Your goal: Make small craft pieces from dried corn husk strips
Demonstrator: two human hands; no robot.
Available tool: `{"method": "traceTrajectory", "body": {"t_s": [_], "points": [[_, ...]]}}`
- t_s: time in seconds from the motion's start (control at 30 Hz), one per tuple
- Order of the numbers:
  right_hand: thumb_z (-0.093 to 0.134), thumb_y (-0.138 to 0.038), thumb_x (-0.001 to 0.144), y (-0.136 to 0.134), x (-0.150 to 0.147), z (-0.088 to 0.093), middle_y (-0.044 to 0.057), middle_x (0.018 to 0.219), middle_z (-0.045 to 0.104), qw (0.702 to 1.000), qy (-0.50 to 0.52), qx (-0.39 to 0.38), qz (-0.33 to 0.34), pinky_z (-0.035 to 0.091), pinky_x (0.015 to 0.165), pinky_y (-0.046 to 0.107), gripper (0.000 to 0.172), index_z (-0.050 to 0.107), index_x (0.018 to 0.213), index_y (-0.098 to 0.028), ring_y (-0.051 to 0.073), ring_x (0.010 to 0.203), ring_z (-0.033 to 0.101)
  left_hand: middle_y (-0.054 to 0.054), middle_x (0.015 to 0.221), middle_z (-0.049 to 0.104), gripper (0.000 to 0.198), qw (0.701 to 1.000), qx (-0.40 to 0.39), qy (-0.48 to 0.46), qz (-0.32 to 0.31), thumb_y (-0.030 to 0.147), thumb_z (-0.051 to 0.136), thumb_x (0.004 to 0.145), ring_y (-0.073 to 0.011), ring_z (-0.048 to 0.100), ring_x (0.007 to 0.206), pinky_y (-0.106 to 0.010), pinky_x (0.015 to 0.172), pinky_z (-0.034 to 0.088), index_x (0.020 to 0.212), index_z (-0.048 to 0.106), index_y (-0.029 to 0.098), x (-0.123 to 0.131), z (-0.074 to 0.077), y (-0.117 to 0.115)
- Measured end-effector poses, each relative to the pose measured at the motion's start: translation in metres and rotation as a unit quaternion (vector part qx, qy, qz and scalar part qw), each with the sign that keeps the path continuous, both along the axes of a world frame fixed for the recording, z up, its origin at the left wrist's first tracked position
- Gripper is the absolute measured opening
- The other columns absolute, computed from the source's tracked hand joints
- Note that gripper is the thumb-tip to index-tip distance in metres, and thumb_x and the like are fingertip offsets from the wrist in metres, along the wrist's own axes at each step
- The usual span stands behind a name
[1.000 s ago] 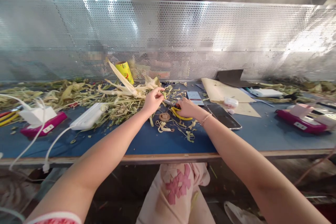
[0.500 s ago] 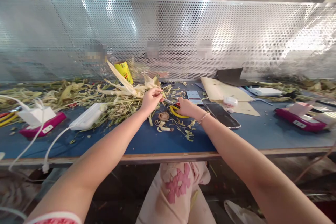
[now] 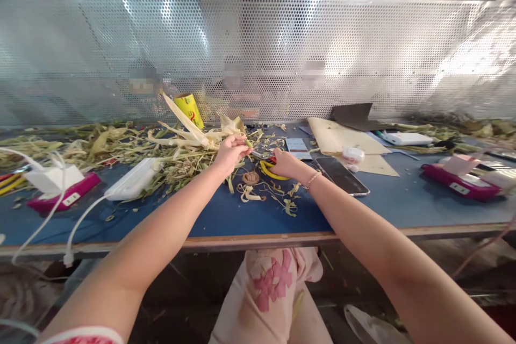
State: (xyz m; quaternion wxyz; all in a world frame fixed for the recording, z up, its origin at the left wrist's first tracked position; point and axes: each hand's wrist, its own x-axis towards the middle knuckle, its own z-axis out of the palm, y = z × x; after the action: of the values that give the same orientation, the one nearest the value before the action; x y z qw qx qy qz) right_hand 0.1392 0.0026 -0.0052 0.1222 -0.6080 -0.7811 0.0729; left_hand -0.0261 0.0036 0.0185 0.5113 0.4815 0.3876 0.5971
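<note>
My left hand (image 3: pixel 231 155) is closed in a pinch on a small green piece of plant, probably husk (image 3: pixel 248 143), above the heap of dried husks. My right hand (image 3: pixel 285 164) grips a pair of scissors (image 3: pixel 272 171) with yellow and red handles. Their metal end points left, towards the pinched piece; whether it touches cannot be made out. Below the hands lie a small coil of brown cord (image 3: pixel 250 178) and curled husk scraps (image 3: pixel 252 193). Pale, long corn husks (image 3: pixel 197 137) stick up just left of my left hand.
A yellow cylinder (image 3: pixel 189 110) stands by the perforated metal screen (image 3: pixel 274 54). Right of my right hand are a phone (image 3: pixel 342 176), a white case (image 3: pixel 353 155) and brown paper (image 3: pixel 342 137). Power strips (image 3: pixel 66 193) with cables and a white box (image 3: pixel 135 178) lie at the left.
My left hand has shifted slightly and turned, so the green piece in its fingertips shows more. My right hand keeps its hold on the scissors, nearly in place.
</note>
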Motion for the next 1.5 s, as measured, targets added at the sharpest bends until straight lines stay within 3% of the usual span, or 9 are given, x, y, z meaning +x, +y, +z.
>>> {"method": "traceTrajectory", "body": {"t_s": [0.23, 0.43, 0.63, 0.87, 1.13, 1.5], "points": [[0.047, -0.024, 0.068, 0.004, -0.002, -0.008, 0.012, 0.084, 0.062, 0.999, 0.026, 0.034, 0.016, 0.040, 0.060, 0.027, 0.029, 0.045, 0.096, -0.015, 0.024, 0.079, 0.059, 0.002, 0.059, 0.055, 0.018, 0.999, -0.016, -0.035, 0.015, -0.001, 0.055, 0.061, -0.0100, 0.059, 0.056, -0.030, 0.067, 0.051, 0.069, 0.047, 0.013, -0.003, 0.001, 0.005], [0.044, -0.032, 0.074, 0.000, -0.008, -0.004, 0.013, 0.096, 0.061, 0.990, 0.129, 0.056, 0.010, 0.041, 0.069, 0.030, 0.035, 0.043, 0.104, -0.015, 0.025, 0.085, 0.057, 0.005, 0.058, 0.053, 0.018, 0.985, 0.037, -0.118, 0.119, 0.004, 0.058, 0.063, -0.0057, 0.057, 0.056, -0.025, 0.069, 0.051, 0.070, 0.046, 0.015, -0.016, 0.000, 0.018], [0.050, -0.040, 0.073, -0.009, -0.012, 0.002, 0.012, 0.099, 0.058, 0.970, 0.207, 0.090, 0.085, 0.042, 0.072, 0.031, 0.044, 0.041, 0.109, -0.015, 0.020, 0.084, 0.056, 0.005, 0.058, 0.053, 0.017, 0.981, 0.056, -0.095, 0.159, 0.007, 0.054, 0.064, -0.0069, 0.058, 0.055, -0.025, 0.068, 0.049, 0.075, 0.046, 0.016, -0.022, 0.001, 0.020], [0.052, -0.038, 0.072, -0.010, -0.014, -0.002, 0.013, 0.100, 0.057, 0.958, 0.209, 0.142, 0.138, 0.042, 0.078, 0.033, 0.044, 0.042, 0.108, -0.014, 0.020, 0.088, 0.054, 0.006, 0.060, 0.054, 0.028, 0.969, 0.021, -0.122, 0.212, 0.007, 0.056, 0.063, -0.0063, 0.056, 0.050, -0.021, 0.059, 0.046, 0.081, 0.039, 0.019, -0.024, 0.003, 0.021], [0.054, -0.044, 0.072, -0.007, -0.012, -0.006, 0.013, 0.099, 0.057, 0.950, 0.208, 0.153, 0.173, 0.044, 0.076, 0.034, 0.048, 0.041, 0.110, -0.017, 0.023, 0.088, 0.056, 0.006, 0.050, 0.052, 0.028, 0.955, -0.008, -0.215, 0.204, -0.004, 0.050, 0.065, -0.0071, 0.055, 0.047, -0.018, 0.057, 0.045, 0.073, 0.035, 0.018, -0.021, 0.007, 0.020], [0.054, -0.043, 0.073, -0.008, -0.012, -0.007, 0.015, 0.106, 0.055, 0.957, 0.188, 0.150, 0.162, 0.043, 0.081, 0.036, 0.051, 0.039, 0.114, -0.017, 0.024, 0.096, 0.054, 0.005, 0.050, 0.053, 0.026, 0.952, -0.006, -0.235, 0.197, -0.005, 0.049, 0.066, -0.0070, 0.056, 0.048, -0.019, 0.059, 0.046, 0.070, 0.036, 0.018, -0.022, 0.009, 0.019]]}}
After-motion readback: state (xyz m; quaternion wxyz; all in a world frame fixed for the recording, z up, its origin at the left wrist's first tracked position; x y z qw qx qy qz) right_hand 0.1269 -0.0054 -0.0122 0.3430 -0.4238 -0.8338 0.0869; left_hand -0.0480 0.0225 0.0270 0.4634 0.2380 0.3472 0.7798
